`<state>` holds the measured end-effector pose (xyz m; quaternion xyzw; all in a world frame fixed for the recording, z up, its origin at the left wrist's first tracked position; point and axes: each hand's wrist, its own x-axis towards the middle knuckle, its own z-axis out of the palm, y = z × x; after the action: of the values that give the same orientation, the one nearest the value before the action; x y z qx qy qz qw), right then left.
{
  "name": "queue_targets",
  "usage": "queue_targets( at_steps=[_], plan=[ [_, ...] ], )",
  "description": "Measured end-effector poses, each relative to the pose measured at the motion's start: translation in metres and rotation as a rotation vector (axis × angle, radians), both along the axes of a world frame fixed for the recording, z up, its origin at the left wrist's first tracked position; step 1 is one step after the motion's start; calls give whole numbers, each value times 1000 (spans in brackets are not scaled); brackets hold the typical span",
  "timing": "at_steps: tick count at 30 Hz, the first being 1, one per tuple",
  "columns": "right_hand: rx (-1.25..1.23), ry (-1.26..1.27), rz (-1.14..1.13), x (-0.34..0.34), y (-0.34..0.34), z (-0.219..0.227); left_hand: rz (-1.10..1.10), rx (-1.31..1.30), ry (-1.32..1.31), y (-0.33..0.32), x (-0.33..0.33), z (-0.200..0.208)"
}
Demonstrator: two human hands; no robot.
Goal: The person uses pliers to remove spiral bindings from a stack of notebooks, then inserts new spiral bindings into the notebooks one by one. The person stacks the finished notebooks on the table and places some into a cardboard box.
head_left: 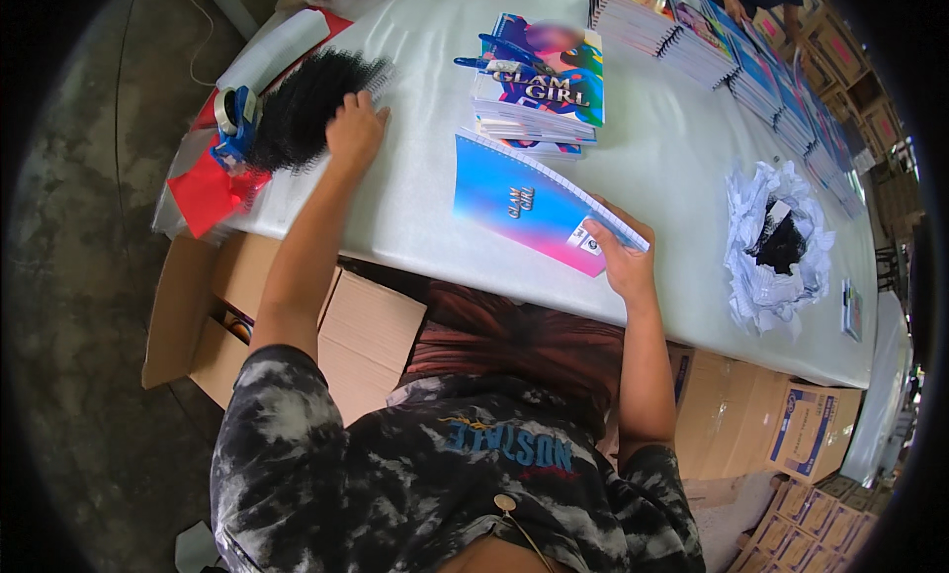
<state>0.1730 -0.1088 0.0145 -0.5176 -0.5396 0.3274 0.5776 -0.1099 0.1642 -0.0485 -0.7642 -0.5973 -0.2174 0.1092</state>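
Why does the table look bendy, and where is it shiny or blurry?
In the head view, the fisheye lens curves the table; in that head view, soft shine streaks its top; also there, a patch on the top notebook looks smudged.

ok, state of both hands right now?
Left hand: fingers bent at the pile of black coils; can't tell whether it grips any.
Right hand: closed on the blue-and-pink notebook.

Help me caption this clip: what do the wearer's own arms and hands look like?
The left hand and right hand wear no gloves. The forearms are bare, with no watch or bracelet showing. The short sleeves are black with blotchy grey-white patches.
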Motion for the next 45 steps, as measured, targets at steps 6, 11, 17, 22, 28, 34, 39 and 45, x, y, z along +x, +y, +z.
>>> queue_targets(
  at_steps=[6,11,17,22,28,34,39,45],
  plan=[
    [-25,-13,-32,7,-10,-1,-93,-214,-169,-36,-9,14],
    [81,-13,-28,3,-9,2,-430,-441,-1060,-59,-16,64],
    [90,1,15,9,-6,-2,-815,-838,-865,-132,14,113],
    [124,19,18,8,-9,-4,-800,-704,-801,-129,24,98],
    [136,-26,94,8,-11,2,-702,-866,-856,-128,25,99],
    [188,-60,141,8,-8,-3,-497,-1361,-1034,-119,28,123],
    [248,-52,215,9,-5,-7,-751,-1289,-1042,-97,17,123],
    [205,-40,143,4,-11,0,-1015,-427,-399,-122,22,148]
  ],
)
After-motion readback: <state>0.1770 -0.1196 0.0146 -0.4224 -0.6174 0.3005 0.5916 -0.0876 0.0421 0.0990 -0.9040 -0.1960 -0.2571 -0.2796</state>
